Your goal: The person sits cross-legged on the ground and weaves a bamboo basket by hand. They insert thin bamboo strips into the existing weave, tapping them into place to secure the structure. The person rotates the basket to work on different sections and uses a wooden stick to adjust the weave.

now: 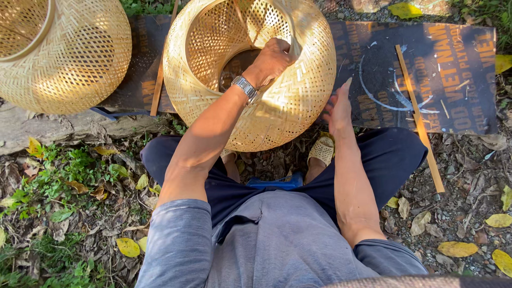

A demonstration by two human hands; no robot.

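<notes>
Grey shirt (266, 245) and dark trousers (394, 154) of a seated person — both hands at a woven bamboo basket (298, 101).

Detail: the basket lies on its side between the knees, its open mouth tilted toward the camera, resting against a dark printed board (458, 64). Left hand (274, 56), with a metal wristwatch (245, 87) on its wrist, is closed over the basket's upper rim, gripping the weave. Right hand (340, 109) lies open, fingers spread, flat against the basket's right flank. Left of the basket sits a second basket (64, 53); right of it, a thin wooden strip (421, 122) crosses the board. Risk, as a judgement — held by one grip and a flat palm, the rounded basket could roll off the board's edge, or thin weave could crack under a hard squeeze.
</notes>
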